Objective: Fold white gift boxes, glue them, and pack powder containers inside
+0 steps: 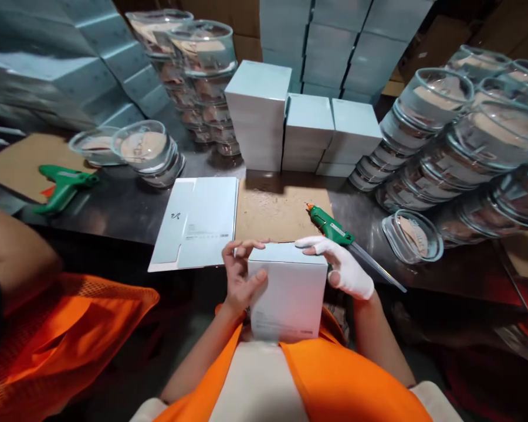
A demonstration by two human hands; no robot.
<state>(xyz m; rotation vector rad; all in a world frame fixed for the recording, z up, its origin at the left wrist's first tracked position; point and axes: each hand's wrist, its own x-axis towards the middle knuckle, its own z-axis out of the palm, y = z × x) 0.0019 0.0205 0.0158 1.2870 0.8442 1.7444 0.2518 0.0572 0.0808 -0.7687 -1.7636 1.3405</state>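
While both forearms angle in from the near edge of the desk, the left hand (240,280) curls bare fingers around the left side of a white box (290,296), thumb on its front face. Right hand (341,265), in a white glove, lies half open on the box's top right corner, fingers stretched flat, not clamped. Box stands upright at the near edge, against the person's orange vest. Just behind it: brown cardboard sheet (275,211), flat unfolded carton (198,223) to its left, green glue gun (332,225) touching its right edge. Second glue gun (64,184) at far left. Desk (127,208) dark, shiny. Stacked white boxes (303,129) at the far edge, clear plastic tubs (449,146) piled right and left. Another person's arm (17,252) at left.
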